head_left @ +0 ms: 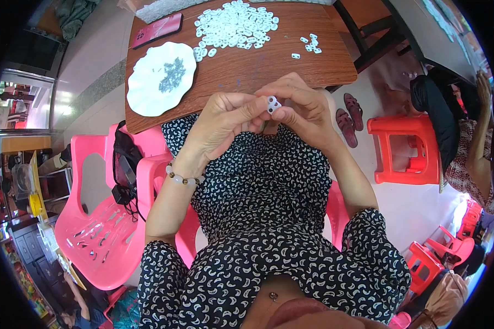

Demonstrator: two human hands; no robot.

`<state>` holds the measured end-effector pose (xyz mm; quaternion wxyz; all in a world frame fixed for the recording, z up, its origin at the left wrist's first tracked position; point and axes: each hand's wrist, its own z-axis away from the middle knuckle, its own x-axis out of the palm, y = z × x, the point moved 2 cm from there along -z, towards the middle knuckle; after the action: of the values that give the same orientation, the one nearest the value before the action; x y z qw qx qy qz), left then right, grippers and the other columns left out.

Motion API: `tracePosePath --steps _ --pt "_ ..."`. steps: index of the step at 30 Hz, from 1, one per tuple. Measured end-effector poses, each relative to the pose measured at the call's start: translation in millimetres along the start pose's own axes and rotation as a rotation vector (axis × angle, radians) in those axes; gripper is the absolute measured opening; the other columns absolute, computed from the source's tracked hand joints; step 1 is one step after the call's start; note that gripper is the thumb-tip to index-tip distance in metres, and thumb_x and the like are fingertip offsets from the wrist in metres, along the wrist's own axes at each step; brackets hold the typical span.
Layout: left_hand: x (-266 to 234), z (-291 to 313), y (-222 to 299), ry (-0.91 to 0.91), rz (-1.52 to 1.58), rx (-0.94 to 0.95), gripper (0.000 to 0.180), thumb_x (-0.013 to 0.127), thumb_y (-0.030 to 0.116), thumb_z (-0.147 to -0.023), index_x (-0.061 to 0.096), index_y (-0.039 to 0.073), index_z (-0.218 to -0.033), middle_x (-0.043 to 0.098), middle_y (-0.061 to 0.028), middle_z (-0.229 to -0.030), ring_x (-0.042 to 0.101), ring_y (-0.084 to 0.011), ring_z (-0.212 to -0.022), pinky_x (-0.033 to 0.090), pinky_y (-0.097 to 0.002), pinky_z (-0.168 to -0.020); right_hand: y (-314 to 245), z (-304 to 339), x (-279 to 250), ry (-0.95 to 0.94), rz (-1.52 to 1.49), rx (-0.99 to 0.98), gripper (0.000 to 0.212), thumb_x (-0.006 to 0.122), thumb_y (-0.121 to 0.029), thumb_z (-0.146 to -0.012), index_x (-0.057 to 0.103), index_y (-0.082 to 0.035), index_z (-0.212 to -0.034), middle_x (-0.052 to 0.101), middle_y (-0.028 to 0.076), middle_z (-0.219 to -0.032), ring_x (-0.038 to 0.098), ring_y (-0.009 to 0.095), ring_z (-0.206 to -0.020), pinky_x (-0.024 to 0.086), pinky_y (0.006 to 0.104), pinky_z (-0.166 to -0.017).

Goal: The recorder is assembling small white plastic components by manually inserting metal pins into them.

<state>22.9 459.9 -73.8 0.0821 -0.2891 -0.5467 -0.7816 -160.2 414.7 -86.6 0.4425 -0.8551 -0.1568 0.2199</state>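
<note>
Between my two hands, near the front edge of the table, is a small white plastic piece with dark holes (273, 104). My left hand (225, 120) pinches it with thumb and forefinger from the left. From the right, my right hand (304, 112) grips the same piece, its thumb below and fingers curled above. Whether a smaller part is also between the fingers I cannot make out. Beyond them lies a heap of similar white pieces (236, 24). A few more white pieces (312, 45) are set apart to the right. Small grey metal parts (173, 75) lie on a white wavy-edged plate (141, 94) at the left.
The brown wooden table (291, 66) also carries a pink phone (158, 30) at the far left. A pink chair (96, 236) with a black bag stands at left. To the right are a red stool (403, 151), sandals (350, 118) and another person's arm (482, 126).
</note>
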Motion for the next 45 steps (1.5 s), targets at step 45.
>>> tracePosePath --steps 45 --pt "12.2 -11.4 -14.4 0.122 0.080 0.048 0.026 0.067 0.024 -0.092 0.070 -0.002 -0.089 0.066 -0.0031 -0.077 0.056 -0.0070 -0.067 0.048 -0.0217 -0.064 14.8 7.1 13.3 0.090 -0.323 0.098 0.036 0.051 -0.024 -0.100 0.058 -0.002 -0.128 0.065 0.005 -0.104 0.056 0.010 -0.090 0.046 0.0247 -0.081"
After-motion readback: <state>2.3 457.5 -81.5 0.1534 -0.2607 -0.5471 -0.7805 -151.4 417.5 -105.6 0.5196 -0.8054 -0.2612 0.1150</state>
